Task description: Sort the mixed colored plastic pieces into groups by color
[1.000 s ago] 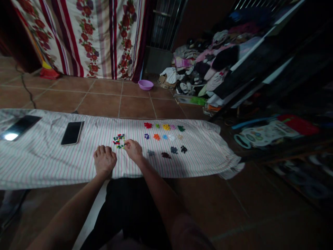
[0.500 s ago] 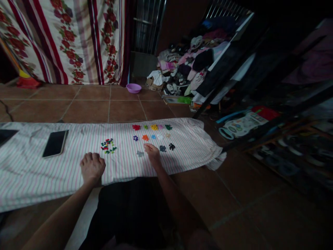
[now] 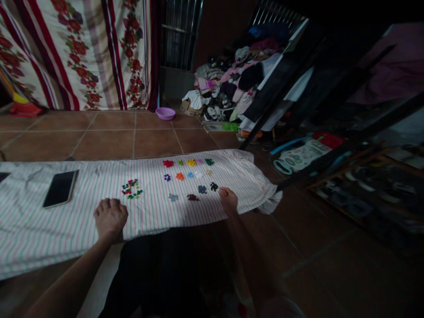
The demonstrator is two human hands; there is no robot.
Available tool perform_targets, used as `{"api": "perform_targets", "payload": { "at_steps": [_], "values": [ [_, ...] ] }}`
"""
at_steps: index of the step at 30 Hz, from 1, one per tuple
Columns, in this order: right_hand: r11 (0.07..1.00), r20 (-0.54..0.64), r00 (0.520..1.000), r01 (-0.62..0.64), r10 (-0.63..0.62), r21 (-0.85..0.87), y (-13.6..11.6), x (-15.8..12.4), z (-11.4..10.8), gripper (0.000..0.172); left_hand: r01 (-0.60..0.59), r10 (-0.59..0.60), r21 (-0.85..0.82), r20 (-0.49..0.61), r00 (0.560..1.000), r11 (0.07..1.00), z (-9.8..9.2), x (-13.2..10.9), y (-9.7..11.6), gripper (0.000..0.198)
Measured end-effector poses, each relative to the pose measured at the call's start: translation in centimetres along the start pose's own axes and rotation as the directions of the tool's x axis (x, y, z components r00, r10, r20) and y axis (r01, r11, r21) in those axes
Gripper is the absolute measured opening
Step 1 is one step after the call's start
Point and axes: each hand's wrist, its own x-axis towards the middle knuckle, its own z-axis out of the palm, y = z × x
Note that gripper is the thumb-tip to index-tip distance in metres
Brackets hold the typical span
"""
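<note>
My right hand (image 3: 229,201) is just right of a small pile of black pieces (image 3: 213,186), thumb and fingers pinched together; anything between the fingertips is too small to make out. My left hand (image 3: 111,217) rests on the striped cloth (image 3: 155,212) with its fingers curled under and nothing visible in it. Just beyond it lies a mixed cluster of small coloured pieces (image 3: 131,189), mostly red, green and dark. Single-colour piles spread to the right, among them dark grey (image 3: 202,189), brown (image 3: 192,197), light grey (image 3: 173,197), orange (image 3: 179,176) and red (image 3: 168,163).
A phone (image 3: 60,189) lies on the cloth at the left, and a dark flat object (image 3: 3,176) shows at the edge. Beyond, on the tiled floor, are a purple basin (image 3: 165,113) and heaped clothes (image 3: 232,84). A shoe rack (image 3: 364,181) stands at right.
My right hand has moved right, from above the brown pile to beside the black one, uncovering the brown pieces. My left hand stays resting on the cloth. The view has shifted slightly.
</note>
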Motion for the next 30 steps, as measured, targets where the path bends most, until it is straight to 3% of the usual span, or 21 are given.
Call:
{"api": "perform_targets", "payload": {
  "at_steps": [7,10,13,19,24,30],
  "values": [
    [0.992,0.038,0.998,-0.062,0.058,0.107,-0.4,0.8,1.3,0.036,-0.005,0.005,0.016,-0.003,1.000,1.000,0.0,0.0,0.0,0.039],
    [0.998,-0.013,0.998,-0.054,0.054,0.038,0.0,0.3,1.4,0.035,-0.003,0.003,0.031,-0.001,1.000,1.000,0.0,-0.1,0.0,0.038],
    [0.997,-0.028,0.999,0.035,-0.037,-0.063,0.3,-0.6,1.3,0.032,-0.002,0.002,0.028,0.012,1.000,1.000,0.0,0.0,0.0,0.038],
    [0.937,0.123,0.945,0.320,-0.304,-0.137,0.5,-1.9,1.5,0.027,0.008,-0.009,0.013,0.016,1.000,1.000,0.2,0.1,-0.1,0.038],
    [0.889,0.185,0.923,0.377,-0.337,-0.259,0.7,-2.1,2.2,0.032,0.001,-0.001,0.028,0.006,1.000,1.000,0.3,0.1,-0.1,0.039],
    [0.875,0.162,0.921,0.389,-0.356,-0.288,0.9,-1.7,2.5,0.036,0.003,-0.002,0.024,-0.009,1.000,1.000,0.3,0.0,-0.1,0.039]
  ]
}}
